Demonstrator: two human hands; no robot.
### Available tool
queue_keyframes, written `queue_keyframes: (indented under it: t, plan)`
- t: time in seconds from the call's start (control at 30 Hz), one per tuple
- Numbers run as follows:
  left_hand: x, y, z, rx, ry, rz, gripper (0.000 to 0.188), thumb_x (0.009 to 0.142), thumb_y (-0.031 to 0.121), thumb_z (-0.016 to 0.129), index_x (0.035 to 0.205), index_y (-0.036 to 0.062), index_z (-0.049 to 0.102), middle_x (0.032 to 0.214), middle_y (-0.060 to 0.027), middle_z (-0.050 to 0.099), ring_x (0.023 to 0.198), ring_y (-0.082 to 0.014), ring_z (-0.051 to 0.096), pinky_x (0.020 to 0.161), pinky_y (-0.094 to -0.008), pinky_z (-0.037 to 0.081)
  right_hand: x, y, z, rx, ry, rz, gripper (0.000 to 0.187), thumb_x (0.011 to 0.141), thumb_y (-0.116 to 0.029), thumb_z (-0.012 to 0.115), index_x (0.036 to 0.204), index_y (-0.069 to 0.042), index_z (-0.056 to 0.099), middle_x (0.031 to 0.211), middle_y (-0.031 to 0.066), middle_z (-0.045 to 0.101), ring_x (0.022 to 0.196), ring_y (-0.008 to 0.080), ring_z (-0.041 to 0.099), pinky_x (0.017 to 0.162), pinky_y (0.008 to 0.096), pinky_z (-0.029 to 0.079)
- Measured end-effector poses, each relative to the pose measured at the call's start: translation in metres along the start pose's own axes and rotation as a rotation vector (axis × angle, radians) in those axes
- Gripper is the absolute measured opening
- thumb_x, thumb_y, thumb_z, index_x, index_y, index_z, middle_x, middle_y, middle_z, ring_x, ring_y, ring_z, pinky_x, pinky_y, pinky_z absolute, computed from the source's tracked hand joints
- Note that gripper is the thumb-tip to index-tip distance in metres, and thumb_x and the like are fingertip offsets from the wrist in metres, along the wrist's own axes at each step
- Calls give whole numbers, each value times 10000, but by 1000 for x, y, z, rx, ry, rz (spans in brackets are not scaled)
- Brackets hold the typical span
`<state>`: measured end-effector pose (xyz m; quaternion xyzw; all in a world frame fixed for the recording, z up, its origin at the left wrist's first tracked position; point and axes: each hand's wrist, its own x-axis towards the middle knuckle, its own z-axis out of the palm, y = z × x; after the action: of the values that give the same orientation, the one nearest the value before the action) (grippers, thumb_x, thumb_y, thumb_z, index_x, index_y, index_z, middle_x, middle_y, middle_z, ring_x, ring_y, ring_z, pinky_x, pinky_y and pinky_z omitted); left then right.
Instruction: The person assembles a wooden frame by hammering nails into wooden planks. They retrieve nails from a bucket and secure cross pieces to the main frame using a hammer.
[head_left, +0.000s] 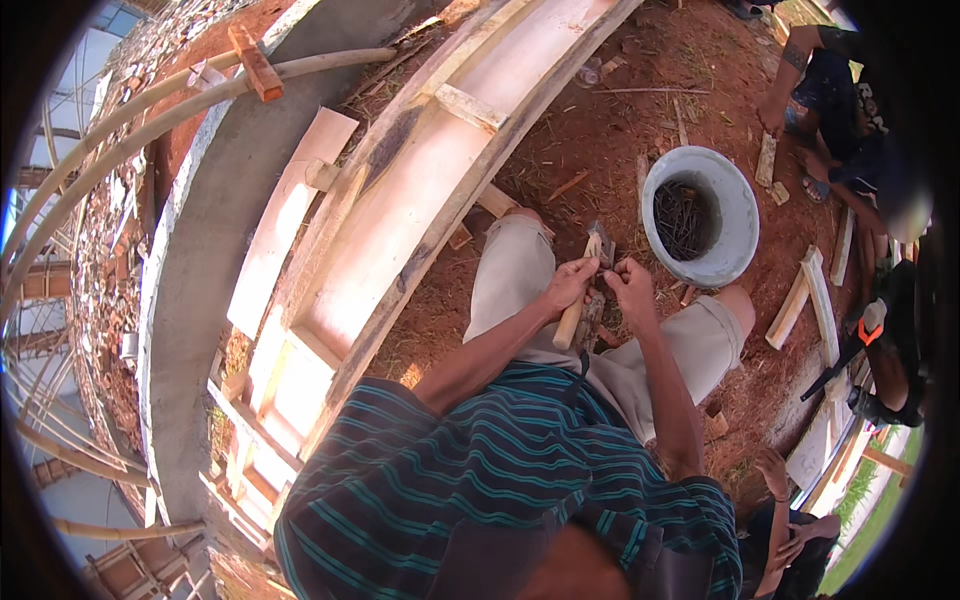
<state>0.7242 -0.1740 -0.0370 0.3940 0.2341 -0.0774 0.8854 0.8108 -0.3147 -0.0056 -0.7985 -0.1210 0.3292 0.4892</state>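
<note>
My left hand is closed round the wooden handle of a hammer, just below its dark metal head. The handle's lower end points back toward my lap. Close beside it, my right hand is pinched shut near the hammer head. Whatever its fingertips hold is too small to make out. Both hands are over the gap between my knees. Just beyond my right knee stands a round grey bucket, with many dark nails lying inside.
At my left runs a long wooden formwork panel with crosspieces, and a concrete wall beyond it. Loose timber offcuts lie on the red soil at right. Several people are close by on that side, one hand near an orange-handled saw.
</note>
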Motion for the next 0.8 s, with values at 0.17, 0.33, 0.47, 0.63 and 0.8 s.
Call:
queue_keyframes:
  t: [0.17,0.33,0.47,0.63,0.8]
  plan:
    - [8,-24,-11,-12,116,93,318,983,358,555,999,63,672,704,25,570,518,-55,505,456,-222,439,1,6,25,134,116,-81,93,894,-59,635,832,2,601,703,7,588,622,53,540,545,235,434]
    - [1,-17,-8,75,126,80,305,977,340,571,884,61,653,713,20,583,533,-59,509,483,-222,427,-14,-16,27,-14,38,-31,183,901,-111,626,804,41,659,693,14,614,601,85,548,564,258,448]
    - [-3,-17,-7,80,139,91,306,973,336,575,926,48,665,681,14,580,516,-66,512,467,-233,427,-2,12,27,-535,118,-417,241,901,-166,623,817,55,672,707,48,648,590,115,575,562,272,458]
    - [-20,-1,-10,158,207,185,325,992,343,534,964,28,614,680,0,557,494,-69,504,457,-238,422,-25,-13,16,-200,-75,-81,280,928,-217,603,938,56,666,748,75,660,690,131,653,582,256,498]
    - [-38,45,-12,184,244,348,308,1006,327,498,933,41,587,661,14,527,497,-67,507,451,-237,423,-24,17,-69,-232,229,-58,306,931,-189,581,1071,75,646,847,129,693,742,187,671,711,312,506]
